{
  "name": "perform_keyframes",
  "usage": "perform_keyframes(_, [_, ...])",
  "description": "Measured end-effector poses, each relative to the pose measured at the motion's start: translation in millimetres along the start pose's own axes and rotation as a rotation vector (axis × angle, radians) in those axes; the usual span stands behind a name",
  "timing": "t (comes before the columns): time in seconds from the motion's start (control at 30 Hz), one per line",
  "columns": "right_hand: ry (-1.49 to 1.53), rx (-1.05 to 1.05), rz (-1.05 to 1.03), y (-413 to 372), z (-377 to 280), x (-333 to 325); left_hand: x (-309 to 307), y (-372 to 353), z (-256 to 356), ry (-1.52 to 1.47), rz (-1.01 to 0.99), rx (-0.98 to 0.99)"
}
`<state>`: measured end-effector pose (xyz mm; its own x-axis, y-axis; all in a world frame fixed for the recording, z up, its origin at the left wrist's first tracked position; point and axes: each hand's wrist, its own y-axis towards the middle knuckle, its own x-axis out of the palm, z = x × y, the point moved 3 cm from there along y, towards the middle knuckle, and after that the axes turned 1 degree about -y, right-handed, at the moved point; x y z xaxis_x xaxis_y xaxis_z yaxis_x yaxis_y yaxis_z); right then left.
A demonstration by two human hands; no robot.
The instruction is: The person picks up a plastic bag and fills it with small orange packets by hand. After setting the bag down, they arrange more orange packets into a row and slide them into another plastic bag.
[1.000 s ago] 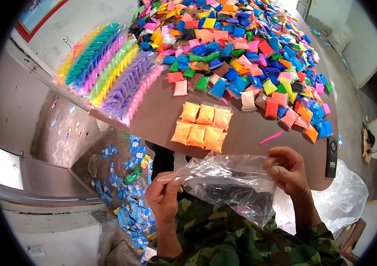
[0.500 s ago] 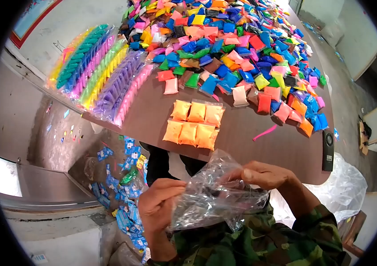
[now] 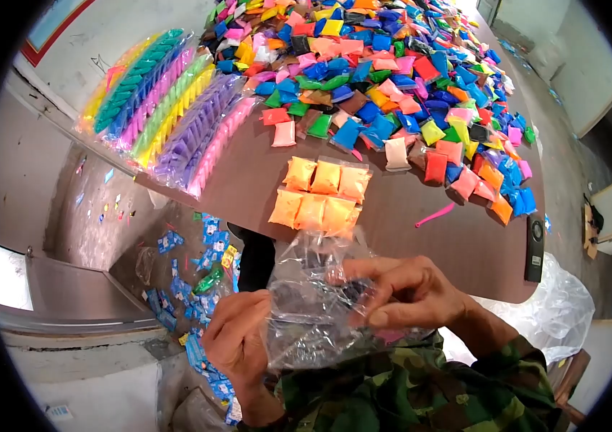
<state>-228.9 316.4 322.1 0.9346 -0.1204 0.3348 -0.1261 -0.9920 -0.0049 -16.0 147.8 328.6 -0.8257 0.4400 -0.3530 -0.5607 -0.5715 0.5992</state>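
Head view: littered floor (image 3: 97, 237) flanking the table (image 3: 482, 255); twisted packs (image 3: 176, 119) lining its left edge; left hand (image 3: 237, 335) gripping the clear bag (image 3: 306, 327) at the near edge, below orange packets (image 3: 325, 177); right hand (image 3: 414, 291) curling over it, grip unclear; brown surface extending around a pink stick (image 3: 435, 214) towards the edge-hugging remote (image 3: 534, 248).

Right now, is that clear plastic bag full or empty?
Not full: the clear plastic bag looks thin and wrinkled between the left hand and right hand. Creases and glare hide whether something small is inside.
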Motion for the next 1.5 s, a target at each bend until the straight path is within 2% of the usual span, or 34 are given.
perform_keyframes(0.13, [0.164,-0.171,-0.085,-5,7,11,-4,0,10,-0.058,-0.028,-0.022])
perform_keyframes(0.17, [0.097,-0.211,-0.118,-3,6,12,-6,-2,11,-0.022,-0.003,-0.019])
perform_keyframes(0.27, [0.164,-0.252,-0.114,-1,6,19,-14,-8,14,0.091,0.051,-0.001])
perform_keyframes(0.33, [0.084,-0.273,-0.059,-1,8,22,-19,-7,12,0.171,0.061,0.026])
perform_keyframes(0.43, [-0.178,-0.373,0.02,0,11,21,-29,-8,2,-0.096,0.171,-0.416])
perform_keyframes(0.53, [-0.351,-0.488,0.116,3,7,25,-29,-7,0,-0.457,0.13,-0.295])
perform_keyframes(0.67, [-0.548,-0.534,0.175,7,8,38,-9,3,19,-0.421,0.16,-0.259])
perform_keyframes(0.7, [-0.612,-0.546,0.174,7,8,42,-9,5,23,-0.308,0.17,-0.277])
perform_keyframes(0.8, [-0.591,-0.537,0.166,4,9,47,-11,10,20,-0.187,0.265,-0.316])
perform_keyframes(0.83, [-0.557,-0.567,0.192,5,12,46,-9,12,18,-0.192,0.286,-0.314])
perform_keyframes(0.93, [-0.718,-0.636,0.235,5,19,38,-16,13,7,-0.485,0.346,-0.275])
perform_keyframes(1.1, [-0.678,-0.604,0.187,10,18,49,0,13,13,-0.302,0.218,-0.336])
perform_keyframes(1.2, [-0.713,-0.642,0.151,12,17,53,-5,15,17,-0.161,0.242,-0.335])
perform_keyframes(1.3, [-0.819,-0.682,0.08,10,15,55,-10,15,9,-0.199,0.385,-0.336])
perform_keyframes(1.4, [-0.41,-0.498,-0.004,11,20,49,-14,18,10,-0.147,0.397,-0.318])
perform_keyframes(1.5, [-0.118,-0.421,0.088,2,33,40,-14,16,5,-0.118,0.349,-0.307])
